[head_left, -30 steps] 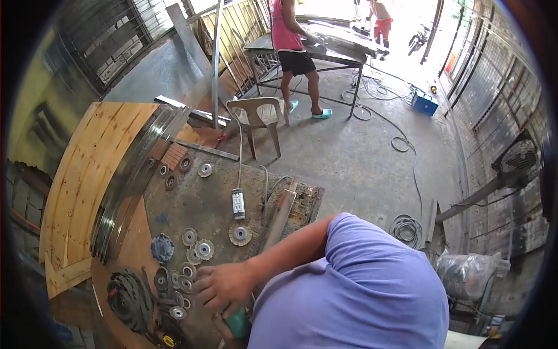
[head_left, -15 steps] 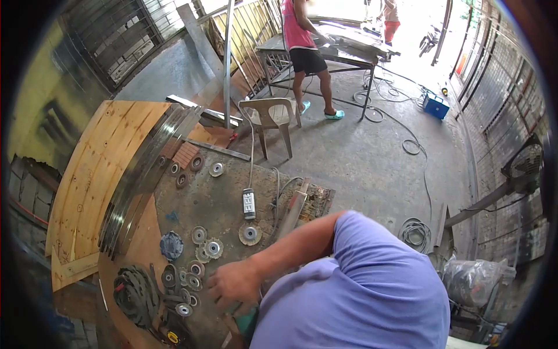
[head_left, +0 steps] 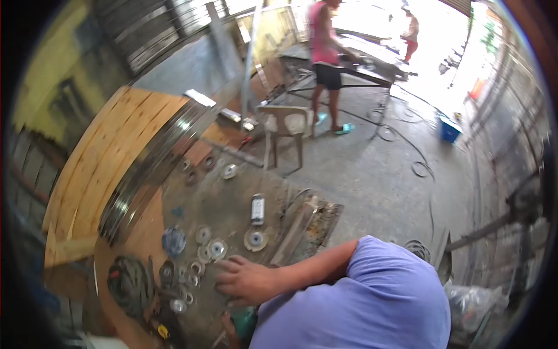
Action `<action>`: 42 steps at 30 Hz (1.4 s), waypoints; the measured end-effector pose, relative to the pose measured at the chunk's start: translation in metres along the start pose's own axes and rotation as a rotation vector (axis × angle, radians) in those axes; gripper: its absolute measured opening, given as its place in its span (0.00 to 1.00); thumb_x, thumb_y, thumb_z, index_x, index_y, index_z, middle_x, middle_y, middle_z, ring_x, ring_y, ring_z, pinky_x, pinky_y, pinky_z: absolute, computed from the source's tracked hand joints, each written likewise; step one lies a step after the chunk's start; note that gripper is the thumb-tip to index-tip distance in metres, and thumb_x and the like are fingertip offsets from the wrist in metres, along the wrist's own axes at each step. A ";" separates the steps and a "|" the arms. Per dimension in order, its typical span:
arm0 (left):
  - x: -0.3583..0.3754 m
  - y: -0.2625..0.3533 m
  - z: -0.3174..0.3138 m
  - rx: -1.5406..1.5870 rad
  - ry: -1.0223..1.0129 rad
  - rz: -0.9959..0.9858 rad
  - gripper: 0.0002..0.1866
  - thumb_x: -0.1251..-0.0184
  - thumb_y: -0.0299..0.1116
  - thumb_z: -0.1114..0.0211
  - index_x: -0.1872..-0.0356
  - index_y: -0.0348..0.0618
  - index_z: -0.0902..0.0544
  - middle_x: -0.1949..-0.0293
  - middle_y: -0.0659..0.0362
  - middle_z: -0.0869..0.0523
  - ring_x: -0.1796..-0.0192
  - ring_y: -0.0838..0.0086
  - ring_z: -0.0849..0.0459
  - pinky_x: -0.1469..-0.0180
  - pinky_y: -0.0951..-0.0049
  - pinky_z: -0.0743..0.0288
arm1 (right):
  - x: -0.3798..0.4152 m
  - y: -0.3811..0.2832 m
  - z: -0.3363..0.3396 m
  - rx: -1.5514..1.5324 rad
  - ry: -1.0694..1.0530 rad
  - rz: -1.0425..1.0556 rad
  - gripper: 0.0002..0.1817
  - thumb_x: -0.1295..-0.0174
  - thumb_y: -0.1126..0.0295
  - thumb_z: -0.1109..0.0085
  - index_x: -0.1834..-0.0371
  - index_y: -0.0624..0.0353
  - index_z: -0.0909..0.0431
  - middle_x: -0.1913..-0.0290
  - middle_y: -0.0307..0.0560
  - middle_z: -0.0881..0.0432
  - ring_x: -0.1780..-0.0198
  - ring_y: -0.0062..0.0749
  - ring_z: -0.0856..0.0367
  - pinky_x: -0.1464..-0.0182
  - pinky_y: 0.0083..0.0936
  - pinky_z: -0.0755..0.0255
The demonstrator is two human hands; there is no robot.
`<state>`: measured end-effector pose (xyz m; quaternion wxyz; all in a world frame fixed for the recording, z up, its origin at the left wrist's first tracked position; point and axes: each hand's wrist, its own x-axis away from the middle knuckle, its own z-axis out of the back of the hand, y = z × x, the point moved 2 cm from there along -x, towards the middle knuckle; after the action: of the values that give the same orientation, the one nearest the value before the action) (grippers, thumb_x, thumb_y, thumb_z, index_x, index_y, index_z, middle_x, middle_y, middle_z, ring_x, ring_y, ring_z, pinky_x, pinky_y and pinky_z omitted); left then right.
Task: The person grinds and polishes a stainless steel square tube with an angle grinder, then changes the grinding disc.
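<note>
My right hand (head_left: 249, 281) hovers palm down, its fingers apart and nothing seen in them. It is just right of several metal discs and wheels (head_left: 217, 249) on the floor. Below it is a green object (head_left: 244, 321), partly covered by my shirt. A blurred skin-toned shape (head_left: 229, 329) beside that object may be part of my left hand; its fingers and anything in them cannot be made out. A larger disc (head_left: 256, 239) lies above my right wrist, near a white power strip (head_left: 257, 209). A round blue item (head_left: 173, 242) lies left of the discs.
Coiled dark straps (head_left: 129, 282) and a wooden panel (head_left: 93, 174) are at left, beside long metal strips (head_left: 145, 163). A plastic chair (head_left: 285, 131) stands ahead. Beyond it a person in pink (head_left: 325, 46) works at a metal table. Cables run toward a blue box (head_left: 449, 128).
My right hand has lifted off the spot over the green object, and its fingers have spread. The view has shifted, so the floor items sit lower and the chair farther right.
</note>
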<state>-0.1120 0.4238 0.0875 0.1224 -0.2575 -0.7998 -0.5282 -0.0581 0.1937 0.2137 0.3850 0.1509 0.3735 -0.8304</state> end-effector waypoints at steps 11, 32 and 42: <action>0.025 -0.004 0.015 0.023 -0.078 -0.055 0.28 0.28 0.38 0.39 0.32 0.35 0.28 0.38 0.51 0.20 0.39 0.68 0.19 0.39 0.64 0.22 | -0.010 -0.010 0.004 -0.181 -0.049 -0.010 0.13 0.39 0.60 0.28 0.57 0.54 0.16 0.37 0.50 0.21 0.26 0.62 0.36 0.30 0.57 0.38; 0.021 0.007 -0.027 0.109 -0.078 -0.246 0.31 0.28 0.40 0.38 0.28 0.37 0.31 0.40 0.57 0.19 0.39 0.74 0.21 0.36 0.71 0.29 | -0.021 0.020 -0.011 -0.261 -0.205 0.139 0.14 0.43 0.62 0.29 0.61 0.60 0.18 0.34 0.56 0.24 0.27 0.68 0.36 0.26 0.59 0.42; 0.016 0.005 -0.025 0.164 -0.032 -0.302 0.31 0.30 0.48 0.32 0.36 0.35 0.26 0.47 0.58 0.18 0.45 0.76 0.21 0.42 0.72 0.27 | -0.032 -0.004 -0.013 -0.169 -0.156 0.053 0.08 0.39 0.71 0.36 0.64 0.66 0.21 0.41 0.61 0.18 0.29 0.65 0.32 0.27 0.53 0.41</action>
<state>-0.1243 0.4068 0.1091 0.0493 -0.1321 -0.8716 -0.4695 -0.0403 0.2222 0.2241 0.4460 0.0625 0.4068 -0.7948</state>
